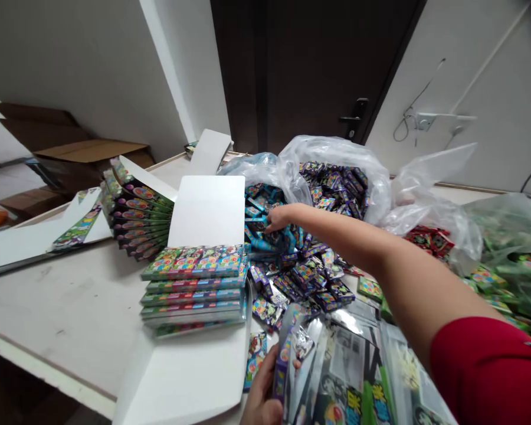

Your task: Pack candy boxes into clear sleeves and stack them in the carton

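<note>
Left hand (pixel 264 389), nearest the camera: thumb and fingers are clamped on a purple box (pixel 282 366), held upright beside clear packets (pixel 343 360) toward the near edge of the table (pixel 71 307). The box is slim, glossy and printed in many colours; its lower end is out of view.

Right hand (pixel 279 218): it reaches among blue boxes (pixel 261 245) in a clear bag (pixel 263 168), near the table's far edge. Its fingers are bent at the heap; whether they grip a box cannot be told.

The step in hand appears to be picking from the heap while the left hand steadies the purple box. Such a pick calls for a light pinch on one box, since the heap looks loose and the pieces lie at odd angles.

Surroundings: purple boxes (pixel 307 274) spill between bag and packets; layered packs (pixel 194 295) rest on white card (pixel 190 372).
</note>
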`<state>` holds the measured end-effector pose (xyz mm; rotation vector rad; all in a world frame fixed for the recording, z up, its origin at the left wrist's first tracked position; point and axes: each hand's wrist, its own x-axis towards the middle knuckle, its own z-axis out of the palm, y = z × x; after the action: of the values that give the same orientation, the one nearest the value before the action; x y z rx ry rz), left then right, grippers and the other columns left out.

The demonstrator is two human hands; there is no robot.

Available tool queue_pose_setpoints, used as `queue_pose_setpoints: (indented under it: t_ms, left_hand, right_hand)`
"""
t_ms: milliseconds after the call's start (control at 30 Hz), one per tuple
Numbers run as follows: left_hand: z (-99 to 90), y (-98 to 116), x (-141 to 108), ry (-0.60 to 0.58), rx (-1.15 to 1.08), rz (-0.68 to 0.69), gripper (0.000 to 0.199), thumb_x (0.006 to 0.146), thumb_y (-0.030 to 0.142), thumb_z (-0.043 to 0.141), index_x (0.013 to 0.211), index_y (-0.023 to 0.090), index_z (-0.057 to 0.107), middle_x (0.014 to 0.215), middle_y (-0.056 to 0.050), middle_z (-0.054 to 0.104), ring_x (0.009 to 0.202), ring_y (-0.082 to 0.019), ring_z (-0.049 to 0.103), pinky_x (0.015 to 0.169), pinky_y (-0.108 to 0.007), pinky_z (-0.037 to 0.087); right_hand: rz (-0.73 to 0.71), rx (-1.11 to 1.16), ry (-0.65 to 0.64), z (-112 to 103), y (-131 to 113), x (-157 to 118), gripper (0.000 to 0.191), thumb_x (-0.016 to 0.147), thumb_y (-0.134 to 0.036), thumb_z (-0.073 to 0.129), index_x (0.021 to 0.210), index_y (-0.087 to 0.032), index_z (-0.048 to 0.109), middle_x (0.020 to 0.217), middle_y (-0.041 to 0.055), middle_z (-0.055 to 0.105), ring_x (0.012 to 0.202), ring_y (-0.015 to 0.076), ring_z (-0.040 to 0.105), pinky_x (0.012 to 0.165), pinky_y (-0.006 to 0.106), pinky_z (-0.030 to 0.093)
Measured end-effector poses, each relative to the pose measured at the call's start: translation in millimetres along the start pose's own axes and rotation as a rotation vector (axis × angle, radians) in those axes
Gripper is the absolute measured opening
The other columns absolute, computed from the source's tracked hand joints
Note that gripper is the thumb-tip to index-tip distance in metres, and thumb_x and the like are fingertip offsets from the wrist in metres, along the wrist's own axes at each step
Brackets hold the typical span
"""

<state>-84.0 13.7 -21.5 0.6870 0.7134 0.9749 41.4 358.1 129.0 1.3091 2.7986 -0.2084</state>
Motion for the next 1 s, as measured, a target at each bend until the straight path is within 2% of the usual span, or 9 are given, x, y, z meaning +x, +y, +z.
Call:
queue_pose_setpoints:
  t_ms: [67, 167, 267, 367, 533, 733, 833, 900, 1000]
  left_hand:
    - [1.4, -1.4, -0.5, 0.019, -0.005, 0.025, 0.094, 0.052, 0.068, 0.074, 0.133, 0.027, 0.051, 0.124, -0.011, 0.062, 0.126, -0.041, 0.047, 0.106, -0.048, 0.039]
    - [8.0, -1.4, 1.6, 0.066, -0.028, 0.043, 0.094, 0.054, 0.066, 0.075, 0.135, 0.025, 0.05, 0.126, -0.012, 0.061, 0.125, -0.04, 0.049, 0.105, -0.047, 0.04]
    - [16.0, 2.3, 2.7, 0.109, -0.023, 0.038, 0.094, 0.054, 0.062, 0.078, 0.134, 0.021, 0.051, 0.125, -0.014, 0.062, 0.122, -0.041, 0.052, 0.104, -0.046, 0.042]
    - [21.2, 5.9, 2.6, 0.179, 0.034, 0.08, 0.089, 0.056, 0.059, 0.078, 0.131, 0.02, 0.055, 0.126, -0.014, 0.062, 0.125, -0.039, 0.05, 0.106, -0.044, 0.04]
    - [18.5, 5.4, 6.7, 0.225, 0.156, 0.099, 0.084, 0.059, 0.057, 0.077, 0.131, 0.021, 0.054, 0.12, -0.01, 0.067, 0.121, -0.035, 0.054, 0.104, -0.042, 0.044]
    - [21.4, 8.8, 11.0, 0.201, 0.358, 0.096, 0.09, 0.056, 0.054, 0.079, 0.134, 0.021, 0.05, 0.12, -0.007, 0.067, 0.118, -0.033, 0.057, 0.101, -0.039, 0.048]
    - [36.0, 14.9, 7.2, 0.18, 0.497, 0.118, 0.086, 0.059, 0.051, 0.078, 0.135, 0.023, 0.048, 0.131, -0.006, 0.06, 0.123, -0.033, 0.053, 0.105, -0.039, 0.045]
    - [47.1, 20.0, 4.5, 0.128, 0.62, 0.149, 0.082, 0.063, 0.052, 0.075, 0.135, 0.024, 0.048, 0.136, -0.007, 0.056, 0.126, -0.035, 0.051, 0.106, -0.042, 0.044]
    - [61.4, 28.3, 3.0, 0.04, 0.923, 0.239, 0.078, 0.069, 0.053, 0.07, 0.137, 0.024, 0.045, 0.139, -0.009, 0.051, 0.126, -0.036, 0.049, 0.107, -0.049, 0.041]
  right_hand:
    - [-0.054, -0.006, -0.054, 7.9, 4.3, -33.5, 0.025, 0.077, -0.034, 0.07, 0.096, -0.017, 0.075, 0.093, 0.0088, 0.072, 0.089, 0.0242, 0.067, 0.086, 0.034, 0.05]
    - [-0.13, -0.002, -0.054, 21.2, 19.3, -91.6, 0.028, 0.084, -0.024, 0.062, 0.111, -0.02, 0.07, 0.116, 0.0105, 0.066, 0.104, 0.0234, 0.063, 0.095, 0.036, 0.046]
    - [-0.18, -0.019, 0.2, 33.9, 33.5, -149.2, 0.034, 0.088, -0.026, 0.059, 0.12, -0.02, 0.065, 0.136, 0.0142, 0.052, 0.126, 0.029, 0.048, 0.105, 0.047, 0.039]
    - [-0.164, -0.084, 0.419, 46.0, 35.2, -208.1, 0.043, 0.084, -0.021, 0.061, 0.127, -0.021, 0.061, 0.143, 0.0148, 0.045, 0.133, 0.0335, 0.036, 0.105, 0.054, 0.035]
    - [-0.074, -0.086, 0.444, 70.6, 16.1, -314.8, 0.049, 0.089, -0.014, 0.051, 0.137, -0.023, 0.05, 0.131, 0.0122, 0.056, 0.119, 0.0271, 0.048, 0.096, 0.047, 0.04]
    - [0.031, -0.063, 0.466, 111.0, 4.2, -424.1, 0.032, 0.095, -0.022, 0.049, 0.124, -0.029, 0.061, 0.108, 0.007, 0.066, 0.094, 0.0199, 0.055, 0.087, 0.038, 0.039]
    - [0.165, -0.082, 0.504, 132.3, -3.2, -462.6, 0.026, 0.094, -0.023, 0.051, 0.114, -0.027, 0.068, 0.094, 0.0066, 0.066, 0.084, 0.0191, 0.053, 0.082, 0.037, 0.038]
    - [0.264, -0.068, 0.47, 141.5, -13.2, -481.5, 0.023, 0.092, -0.027, 0.056, 0.111, -0.024, 0.069, 0.093, 0.0079, 0.065, 0.083, 0.0206, 0.053, 0.08, 0.038, 0.038]
    - [0.282, 0.047, 0.346, 142.5, -28.2, -498.9, 0.043, 0.084, -0.045, 0.065, 0.119, -0.019, 0.064, 0.097, 0.0109, 0.065, 0.088, 0.0244, 0.054, 0.083, 0.042, 0.039]
